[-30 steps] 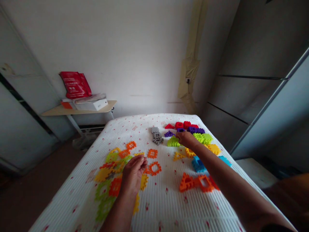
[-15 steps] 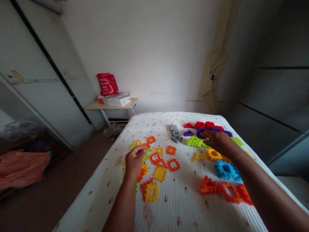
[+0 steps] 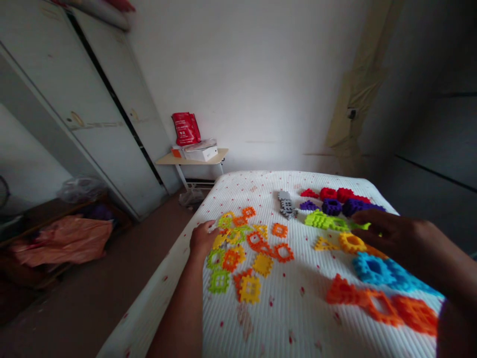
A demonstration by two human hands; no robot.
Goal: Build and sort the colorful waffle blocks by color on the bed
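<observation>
Left hand, fingers partly curled, beside loose pile of mixed-colour pieces near left edge of bed; cannot tell if holding any. Right hand at green row toward right edge, grip blurred, cannot tell. Red row nearest far right corner. Grey pieces near far edge.

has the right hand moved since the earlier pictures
Yes. Against the grey pieces, the right hand has moved to the right, farther from them, and is now near the right part of the lime-green row.
</observation>
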